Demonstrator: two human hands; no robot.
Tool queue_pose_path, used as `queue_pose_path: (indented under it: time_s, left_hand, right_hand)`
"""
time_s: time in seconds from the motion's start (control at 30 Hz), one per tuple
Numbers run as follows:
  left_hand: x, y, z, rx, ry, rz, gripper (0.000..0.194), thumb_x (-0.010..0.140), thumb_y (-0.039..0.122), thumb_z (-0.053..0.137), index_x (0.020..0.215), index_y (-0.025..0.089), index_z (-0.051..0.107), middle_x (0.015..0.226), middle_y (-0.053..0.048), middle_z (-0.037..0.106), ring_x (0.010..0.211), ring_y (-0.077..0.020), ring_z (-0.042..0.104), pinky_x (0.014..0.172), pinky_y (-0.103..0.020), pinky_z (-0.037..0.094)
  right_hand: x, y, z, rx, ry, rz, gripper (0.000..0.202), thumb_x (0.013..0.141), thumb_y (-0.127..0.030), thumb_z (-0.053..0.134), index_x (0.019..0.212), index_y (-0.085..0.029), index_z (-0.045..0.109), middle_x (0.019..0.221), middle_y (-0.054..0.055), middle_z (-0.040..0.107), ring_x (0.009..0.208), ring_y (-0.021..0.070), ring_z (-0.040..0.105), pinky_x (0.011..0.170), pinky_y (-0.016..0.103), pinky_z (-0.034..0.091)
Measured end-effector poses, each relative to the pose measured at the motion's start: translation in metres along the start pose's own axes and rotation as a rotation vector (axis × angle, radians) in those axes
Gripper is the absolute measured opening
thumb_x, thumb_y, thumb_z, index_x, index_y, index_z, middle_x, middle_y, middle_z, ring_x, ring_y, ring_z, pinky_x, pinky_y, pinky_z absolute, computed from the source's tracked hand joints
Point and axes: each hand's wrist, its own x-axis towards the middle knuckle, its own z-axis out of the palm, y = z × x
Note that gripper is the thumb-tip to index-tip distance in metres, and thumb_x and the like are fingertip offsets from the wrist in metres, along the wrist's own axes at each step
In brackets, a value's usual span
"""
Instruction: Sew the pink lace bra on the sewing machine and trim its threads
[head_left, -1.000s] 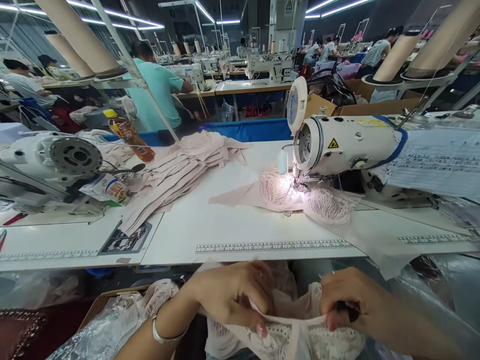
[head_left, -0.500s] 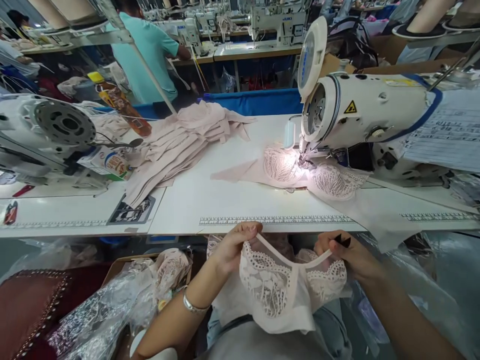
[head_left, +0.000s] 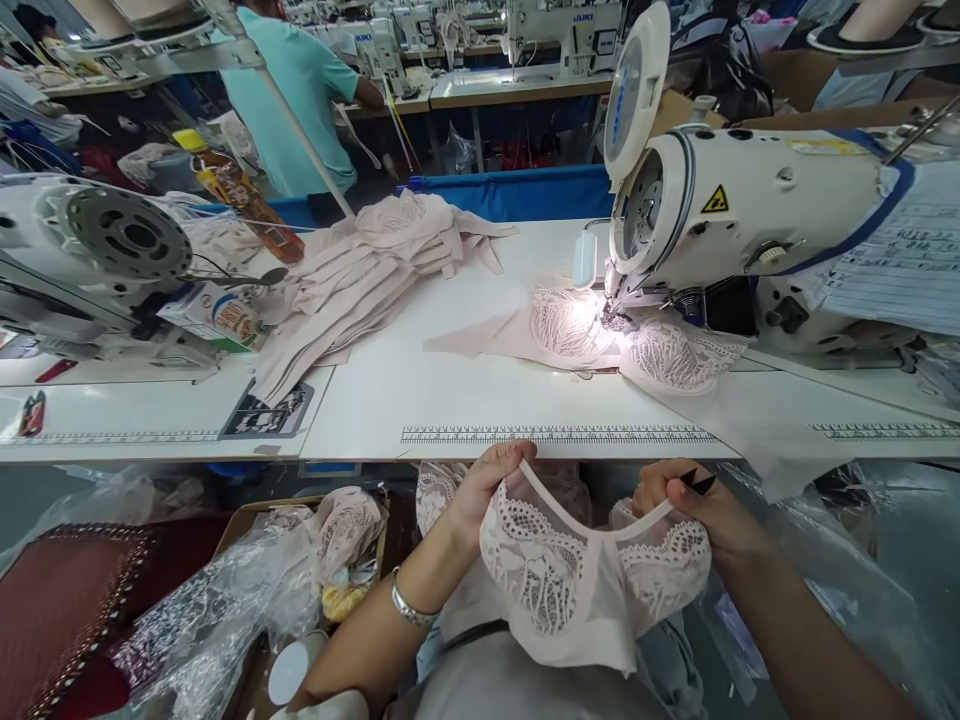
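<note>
I hold a pale pink lace bra piece (head_left: 581, 575) spread out over my lap, just below the table's front edge. My left hand (head_left: 484, 490) pinches its upper left edge. My right hand (head_left: 686, 505) grips the upper right edge and also holds a small black tool (head_left: 697, 482) between the fingers. Another lace piece (head_left: 600, 335) lies on the white table (head_left: 450, 400) under the needle of the white sewing machine (head_left: 735, 215), lit by its lamp.
A stack of pink fabric pieces (head_left: 360, 280) lies at the table's left. A second machine (head_left: 97, 250), a carton (head_left: 225, 320) and a bottle (head_left: 244, 195) stand further left. A box with bagged lace (head_left: 300, 570) sits below. A person in a teal shirt (head_left: 292, 90) works behind.
Both hands have lifted the lace piece from low in my lap and spread it wide just below the table edge. In the last half second it rose only slightly.
</note>
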Motion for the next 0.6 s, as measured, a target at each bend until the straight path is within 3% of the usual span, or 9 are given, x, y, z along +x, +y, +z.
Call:
queue_pose_path:
  time_s: [0.33, 0.43, 0.5, 0.53, 0.6]
  left_hand:
    - [0.000, 0.001, -0.001, 0.042, 0.011, -0.011, 0.061, 0.073, 0.049, 0.084, 0.053, 0.019, 0.034, 0.038, 0.010, 0.029, 0.030, -0.0024, 0.022, 0.034, -0.015, 0.025]
    - [0.002, -0.002, 0.004, 0.058, 0.017, -0.027, 0.061, 0.073, 0.050, 0.083, 0.054, 0.019, 0.034, 0.038, 0.010, 0.030, 0.031, -0.0026, 0.022, 0.034, -0.015, 0.024]
    - [0.007, -0.004, 0.008, 0.077, -0.014, -0.059, 0.061, 0.073, 0.051, 0.083, 0.054, 0.019, 0.034, 0.038, 0.009, 0.032, 0.032, -0.0026, 0.023, 0.035, -0.015, 0.024]
    - [0.011, -0.005, 0.011, 0.088, -0.039, -0.077, 0.062, 0.073, 0.052, 0.083, 0.054, 0.019, 0.034, 0.038, 0.009, 0.032, 0.032, -0.0027, 0.024, 0.035, -0.016, 0.024]
    - [0.021, -0.003, 0.016, 0.130, -0.065, -0.100, 0.060, 0.074, 0.054, 0.082, 0.055, 0.019, 0.036, 0.039, 0.009, 0.033, 0.033, -0.0034, 0.026, 0.037, -0.017, 0.025]
  right_hand:
    - [-0.004, -0.005, -0.004, -0.104, -0.008, -0.014, 0.058, 0.088, -0.059, 0.065, 0.051, -0.020, 0.042, 0.049, -0.003, 0.040, 0.043, 0.0088, 0.033, 0.046, 0.027, 0.025]
    - [-0.001, -0.017, -0.006, -0.319, -0.138, 0.038, 0.060, 0.080, -0.076, 0.060, 0.062, -0.020, 0.054, 0.049, -0.006, 0.041, 0.043, 0.0078, 0.030, 0.046, 0.026, 0.025]
    - [0.002, -0.026, -0.002, -0.538, -0.251, 0.117, 0.070, 0.069, -0.087, 0.058, 0.086, -0.019, 0.066, 0.057, -0.004, 0.052, 0.045, 0.0083, 0.034, 0.048, 0.026, 0.026]
    - [0.002, -0.031, 0.002, -0.630, -0.303, 0.144, 0.073, 0.068, -0.087, 0.057, 0.094, -0.020, 0.068, 0.063, -0.002, 0.057, 0.047, 0.0090, 0.036, 0.049, 0.025, 0.027]
    - [-0.003, -0.041, 0.010, -0.731, -0.406, 0.124, 0.059, 0.083, -0.078, 0.053, 0.089, -0.021, 0.069, 0.066, -0.001, 0.059, 0.051, 0.0104, 0.041, 0.052, 0.026, 0.030]
